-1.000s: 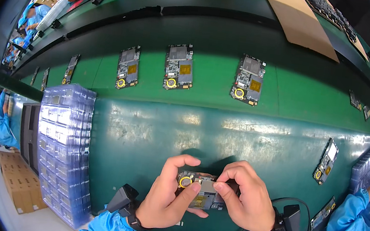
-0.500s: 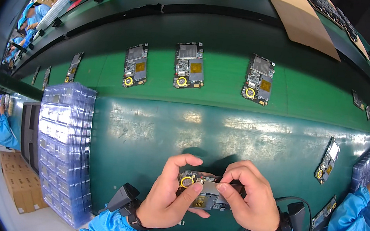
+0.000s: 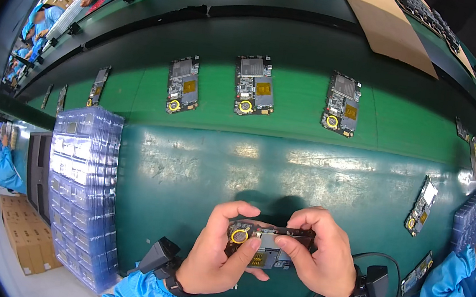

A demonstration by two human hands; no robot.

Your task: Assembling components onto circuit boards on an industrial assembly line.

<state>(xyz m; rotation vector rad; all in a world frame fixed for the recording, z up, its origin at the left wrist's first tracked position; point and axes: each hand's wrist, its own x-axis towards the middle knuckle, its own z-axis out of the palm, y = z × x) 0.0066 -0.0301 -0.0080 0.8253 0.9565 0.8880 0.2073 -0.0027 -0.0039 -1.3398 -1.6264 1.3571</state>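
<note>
I have a small circuit board (image 3: pixel 268 244) pinched between both hands, low over the near edge of the green bench (image 3: pixel 305 180). My left hand (image 3: pixel 217 259) is closed on its left end, thumb lying across the face just under the yellow ring (image 3: pixel 239 235); my right hand (image 3: pixel 320 256) is closed on the right end, fingers curled over the top edge and the thumb pressing in from below. I judge the board light, thin and stiff, easily hurt by flexing or by a finger on its parts, so the bare edges and ends are the places to hold it. Beyond my knuckles three like boards (image 3: pixel 254 85) lie flat in a row on the green belt, well apart from each other. Off to the left of my grip stands a tall stack of clear plastic trays (image 3: pixel 81 189); what their pockets hold I cannot tell. To the right another person's blue sleeve (image 3: pixel 460 276) is next to two more boards
</note>
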